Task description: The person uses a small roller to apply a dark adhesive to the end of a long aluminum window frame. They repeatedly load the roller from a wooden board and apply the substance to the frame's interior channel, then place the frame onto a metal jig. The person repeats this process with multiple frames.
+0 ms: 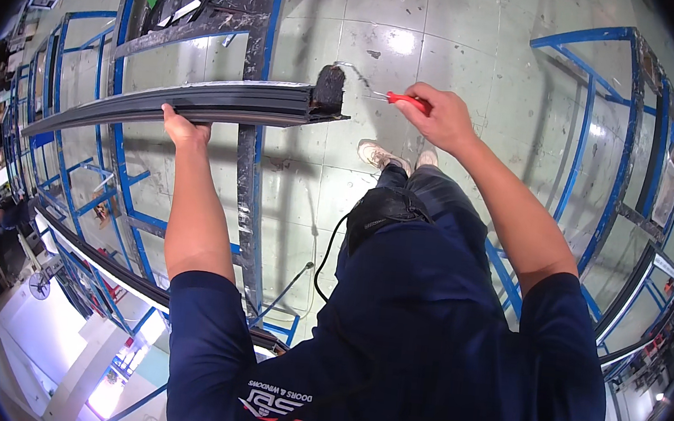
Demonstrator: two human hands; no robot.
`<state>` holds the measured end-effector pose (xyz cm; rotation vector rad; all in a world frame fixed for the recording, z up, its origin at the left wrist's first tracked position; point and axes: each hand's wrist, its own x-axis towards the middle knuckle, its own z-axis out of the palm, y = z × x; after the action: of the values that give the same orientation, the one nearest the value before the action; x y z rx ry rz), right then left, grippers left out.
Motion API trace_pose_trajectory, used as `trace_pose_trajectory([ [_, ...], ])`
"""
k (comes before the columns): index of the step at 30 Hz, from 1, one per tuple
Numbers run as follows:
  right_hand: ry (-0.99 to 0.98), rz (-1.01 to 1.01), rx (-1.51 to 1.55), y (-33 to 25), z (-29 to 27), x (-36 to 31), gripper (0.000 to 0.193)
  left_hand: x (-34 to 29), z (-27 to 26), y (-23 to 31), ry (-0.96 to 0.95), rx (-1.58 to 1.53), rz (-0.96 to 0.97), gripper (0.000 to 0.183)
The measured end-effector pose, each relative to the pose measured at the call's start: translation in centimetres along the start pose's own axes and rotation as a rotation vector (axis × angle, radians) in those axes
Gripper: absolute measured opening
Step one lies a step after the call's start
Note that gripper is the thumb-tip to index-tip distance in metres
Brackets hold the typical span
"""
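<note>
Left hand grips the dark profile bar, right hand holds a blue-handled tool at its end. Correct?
Not quite. In the head view the tool in the right hand has a red handle, not blue. The left hand does grip the dark profile bar.

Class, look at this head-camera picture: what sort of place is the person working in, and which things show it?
Probably a window or door frame workshop. The left hand holds a long dark metal profile, the right hand a red-handled tool, and blue-taped frames stand around on the tiled floor.
</note>
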<state>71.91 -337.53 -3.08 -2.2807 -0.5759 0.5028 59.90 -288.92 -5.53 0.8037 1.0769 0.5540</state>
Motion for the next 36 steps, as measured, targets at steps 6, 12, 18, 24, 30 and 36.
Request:
trace_pose_trajectory([
  [6,-0.038,0.089,0.005,2.4,-1.5,-1.1,0.031,0.3,-0.4,0.0,-0.006,0.027,0.000,0.064],
  [12,-0.053,0.025,0.035,-0.4,-0.6,1.2,0.031,0.5,-0.1,-0.2,0.032,0.017,0.021,0.062],
  [18,-0.083,0.153,0.031,3.8,-3.1,-0.6,0.031,1.1,-1.4,-0.4,0.010,-0.050,0.053,0.062],
  [24,-0.126,0.115,0.138,2.7,-3.4,0.7,0.031,0.0,-1.2,-0.8,0.044,-0.043,0.067,0.061],
  [30,-0.081,-0.069,-0.034,-0.9,-1.9,1.4,0.030,0.0,-0.9,-0.7,0.028,-0.042,0.070,0.061],
  [36,-0.080,0.040,-0.099,0.8,-3.1,-0.4,0.028,0.0,-1.2,-0.7,0.032,-0.057,0.065,0.060],
])
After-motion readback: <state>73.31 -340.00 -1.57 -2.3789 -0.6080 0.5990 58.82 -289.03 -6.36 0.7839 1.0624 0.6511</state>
